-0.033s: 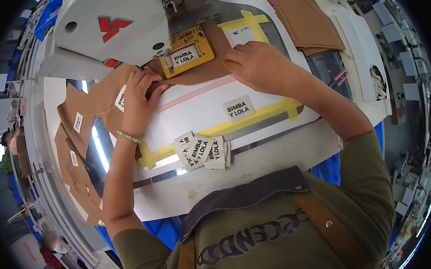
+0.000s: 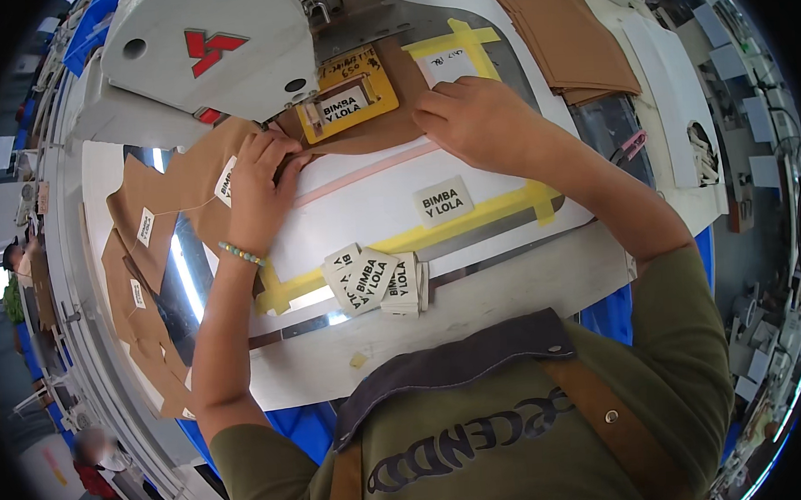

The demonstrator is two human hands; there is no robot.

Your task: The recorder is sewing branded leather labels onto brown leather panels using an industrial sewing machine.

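A brown fabric piece [image 2: 354, 144] lies under the head of a white sewing machine [image 2: 218, 51]. On it rests a yellow frame [image 2: 383, 81], with a white printed label [image 2: 342, 106] showing in its window. My left hand [image 2: 265, 176] has its fingers curled on the fabric's left edge, beside the machine head. At the right edge my right hand [image 2: 475, 124] is closed with its fingertips on the same piece; the exact grip is partly hidden. Nearer me lie a single label [image 2: 444, 201] and a pile of white labels [image 2: 366, 283].
Brown pieces with labels, joined by thread, [image 2: 140, 205] hang together at the left. A stack of brown pieces [image 2: 566, 38] sits at the far right, near pink-handled snips [image 2: 631, 145]. Yellow tape [image 2: 436, 234] borders the white work plate. People are in the left background.
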